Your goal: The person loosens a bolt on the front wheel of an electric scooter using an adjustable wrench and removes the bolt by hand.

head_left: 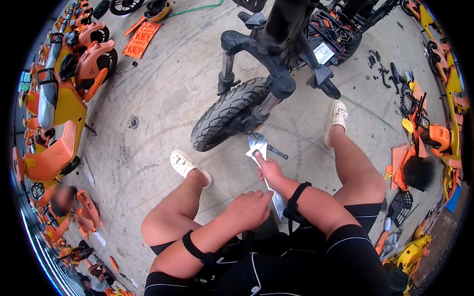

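A silver adjustable wrench [258, 143] has its jaw up at the axle end, below the fork leg of a black front wheel [229, 116]. My right hand [269, 171] is closed round it just below the head, thumb laid along the metal. Lower down, my left hand [250, 209] is closed, its fingertips at the thin shaft. Past those fingers shows a silver handle [280, 207]; whether it belongs to the same wrench I cannot tell. Beside the jaw is a small dark bar-shaped tool [277, 152]. The jaw's grip on the axle is too small to make out.
The black front fork [281, 84] rises ahead, with an exposed vehicle frame [335, 34] behind it. Orange and yellow scooters [64, 98] line the left. Loose parts and a black crate [400, 207] lie at right. My shoes [185, 163] stand either side of the wheel.
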Action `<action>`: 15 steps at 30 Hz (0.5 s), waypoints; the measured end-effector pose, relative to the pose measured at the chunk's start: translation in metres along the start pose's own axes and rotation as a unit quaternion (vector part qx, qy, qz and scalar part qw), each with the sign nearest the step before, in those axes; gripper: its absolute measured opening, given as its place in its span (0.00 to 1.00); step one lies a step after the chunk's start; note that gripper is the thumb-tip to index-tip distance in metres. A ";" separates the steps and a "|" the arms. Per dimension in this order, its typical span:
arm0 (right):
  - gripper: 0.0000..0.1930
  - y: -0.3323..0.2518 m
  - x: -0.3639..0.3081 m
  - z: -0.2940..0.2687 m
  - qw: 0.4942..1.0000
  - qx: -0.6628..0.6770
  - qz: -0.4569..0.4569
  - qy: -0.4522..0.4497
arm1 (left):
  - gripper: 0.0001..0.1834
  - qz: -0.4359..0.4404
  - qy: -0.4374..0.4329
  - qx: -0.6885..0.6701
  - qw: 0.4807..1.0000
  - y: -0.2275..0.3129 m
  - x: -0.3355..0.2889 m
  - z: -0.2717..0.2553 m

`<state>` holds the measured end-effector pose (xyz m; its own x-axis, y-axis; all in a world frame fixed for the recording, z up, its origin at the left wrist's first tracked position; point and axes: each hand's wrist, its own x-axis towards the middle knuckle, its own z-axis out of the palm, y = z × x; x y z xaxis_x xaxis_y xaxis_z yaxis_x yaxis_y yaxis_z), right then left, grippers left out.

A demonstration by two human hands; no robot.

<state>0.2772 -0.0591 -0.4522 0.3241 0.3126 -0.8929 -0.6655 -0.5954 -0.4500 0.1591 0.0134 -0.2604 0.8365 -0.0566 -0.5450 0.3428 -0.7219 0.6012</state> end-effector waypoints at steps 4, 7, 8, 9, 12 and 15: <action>0.31 -0.006 -0.008 0.003 1.000 -0.012 0.002 0.010 | 0.27 0.004 0.011 -0.002 1.000 -0.002 -0.002 0.003; 0.30 -0.012 -0.015 0.004 1.000 -0.007 0.006 0.018 | 0.27 0.003 0.008 -0.005 1.000 -0.002 -0.002 0.002; 0.30 -0.012 -0.015 0.003 1.000 -0.005 0.005 0.019 | 0.27 0.002 0.003 -0.006 1.000 -0.001 -0.001 0.000; 0.30 -0.012 -0.015 0.003 1.000 -0.003 0.003 0.020 | 0.27 0.001 -0.002 -0.007 1.000 0.000 -0.001 -0.002; 0.31 -0.008 -0.014 0.006 1.000 0.004 0.003 0.024 | 0.27 -0.005 -0.013 0.004 1.000 0.001 -0.002 -0.003; 0.31 -0.007 -0.015 0.012 0.999 0.014 -0.005 0.045 | 0.26 -0.004 -0.005 -0.002 1.000 0.001 -0.003 -0.004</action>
<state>0.2686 -0.0508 -0.4355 0.3891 0.2494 -0.8868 -0.6802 -0.5713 -0.4592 0.1587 0.0154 -0.2562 0.8290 -0.0580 -0.5563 0.3513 -0.7200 0.5986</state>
